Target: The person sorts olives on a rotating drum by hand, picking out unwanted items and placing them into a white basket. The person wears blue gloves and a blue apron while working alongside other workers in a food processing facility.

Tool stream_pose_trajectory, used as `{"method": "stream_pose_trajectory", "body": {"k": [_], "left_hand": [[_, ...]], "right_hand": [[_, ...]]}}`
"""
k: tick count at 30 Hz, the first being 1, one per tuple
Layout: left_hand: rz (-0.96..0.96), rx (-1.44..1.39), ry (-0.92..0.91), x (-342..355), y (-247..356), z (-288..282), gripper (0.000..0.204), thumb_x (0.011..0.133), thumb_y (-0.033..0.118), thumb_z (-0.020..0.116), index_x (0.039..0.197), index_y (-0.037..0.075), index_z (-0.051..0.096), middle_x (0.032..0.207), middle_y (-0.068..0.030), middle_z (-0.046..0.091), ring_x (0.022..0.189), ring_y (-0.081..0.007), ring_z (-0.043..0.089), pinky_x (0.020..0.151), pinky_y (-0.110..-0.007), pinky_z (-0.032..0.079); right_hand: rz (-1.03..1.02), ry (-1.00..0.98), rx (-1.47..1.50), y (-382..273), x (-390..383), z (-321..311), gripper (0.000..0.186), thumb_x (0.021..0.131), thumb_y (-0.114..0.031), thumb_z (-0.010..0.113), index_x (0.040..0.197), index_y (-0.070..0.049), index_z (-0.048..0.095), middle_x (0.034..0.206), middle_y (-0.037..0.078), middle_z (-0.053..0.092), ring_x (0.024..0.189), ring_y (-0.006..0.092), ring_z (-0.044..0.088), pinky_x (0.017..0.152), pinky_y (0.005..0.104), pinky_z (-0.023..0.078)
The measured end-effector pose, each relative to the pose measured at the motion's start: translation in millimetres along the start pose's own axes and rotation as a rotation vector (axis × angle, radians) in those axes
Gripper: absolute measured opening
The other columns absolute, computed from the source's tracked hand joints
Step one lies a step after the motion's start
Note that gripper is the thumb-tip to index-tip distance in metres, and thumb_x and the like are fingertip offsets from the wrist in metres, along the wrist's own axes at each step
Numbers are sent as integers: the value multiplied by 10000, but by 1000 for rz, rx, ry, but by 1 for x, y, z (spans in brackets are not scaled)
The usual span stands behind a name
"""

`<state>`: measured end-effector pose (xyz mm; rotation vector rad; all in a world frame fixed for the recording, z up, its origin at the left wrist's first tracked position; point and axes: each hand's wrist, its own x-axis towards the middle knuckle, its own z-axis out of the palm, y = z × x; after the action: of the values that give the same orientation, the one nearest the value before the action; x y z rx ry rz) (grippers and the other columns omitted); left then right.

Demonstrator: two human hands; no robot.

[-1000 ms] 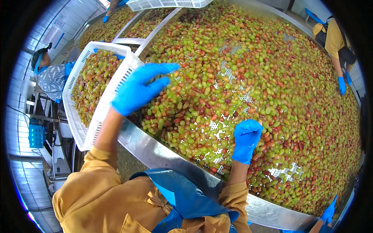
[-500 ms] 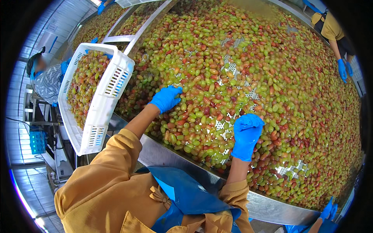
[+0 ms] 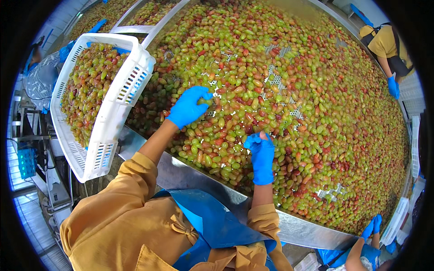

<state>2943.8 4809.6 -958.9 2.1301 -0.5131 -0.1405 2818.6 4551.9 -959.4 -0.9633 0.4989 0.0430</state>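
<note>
Loose green and red grapes [image 3: 235,128] cover a wide metal sorting table with a perforated bed [image 3: 274,80]. My left hand [image 3: 187,108], in a blue glove, is over the grapes at the near left, its thumb and fingers apart. To its right, my right hand [image 3: 263,158], gloved in blue too, is raised just above the grapes with its fingers curled in. The tip of its thumb looks bare. Whether a small thing sits in those curled fingers, I cannot make out.
A white slotted crate [image 3: 118,108] full of grapes stands left of my left arm. The table's metal rim [image 3: 203,178] runs before my body. Co-workers' gloved hands show at the far right [image 3: 393,87], lower right [image 3: 371,226] and upper left [image 3: 97,25].
My right hand has come left, closer to my left hand, and its thumb has turned up. My left hand has lifted slightly, its fingers spread more. The view has shifted a little.
</note>
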Motion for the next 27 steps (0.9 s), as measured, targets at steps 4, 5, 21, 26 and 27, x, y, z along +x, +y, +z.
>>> {"method": "stream_pose_trajectory", "body": {"k": [4, 5, 21, 26, 27], "left_hand": [[-268, -612, 140, 25, -8, -16, 161, 822, 116, 609, 949, 34, 553, 1049, -95, 636, 898, -183, 611, 783, -335, 489], [-228, -494, 155, 40, -19, -20, 164, 822, 123, 605, 955, 42, 554, 1016, -97, 642, 875, -195, 616, 772, -341, 492], [36, 205, -133, 178, -61, 5, 259, 840, 133, 599, 1098, 99, 593, 1071, -96, 624, 963, -220, 615, 796, -346, 503], [-348, -1199, -62, 96, -12, -4, 394, 811, 109, 625, 1192, 46, 547, 1116, -94, 606, 960, -225, 586, 720, -329, 494], [-326, -1387, -39, 80, -12, -11, 409, 812, 110, 626, 1205, 41, 539, 1106, -102, 607, 949, -230, 589, 699, -324, 493]], "right_hand": [[-1, 76, -104, -2, -5, 17, 314, 868, -300, 597, 699, -51, 509, 715, 114, 589, 633, 228, 575, 619, 363, 494], [-11, 75, -106, -2, -5, 20, 316, 867, -300, 598, 695, -52, 506, 714, 113, 589, 633, 227, 576, 620, 363, 494], [-1, 70, 88, 10, 15, 29, 268, 931, -228, 521, 833, 16, 570, 735, 116, 621, 642, 201, 597, 602, 321, 497], [15, 152, 3, 14, 19, 38, 281, 929, -245, 522, 847, 20, 571, 741, 121, 626, 633, 204, 598, 601, 322, 500], [19, 178, -19, 14, 18, 40, 278, 928, -241, 521, 842, 18, 569, 739, 120, 624, 633, 204, 598, 598, 324, 500]]}}
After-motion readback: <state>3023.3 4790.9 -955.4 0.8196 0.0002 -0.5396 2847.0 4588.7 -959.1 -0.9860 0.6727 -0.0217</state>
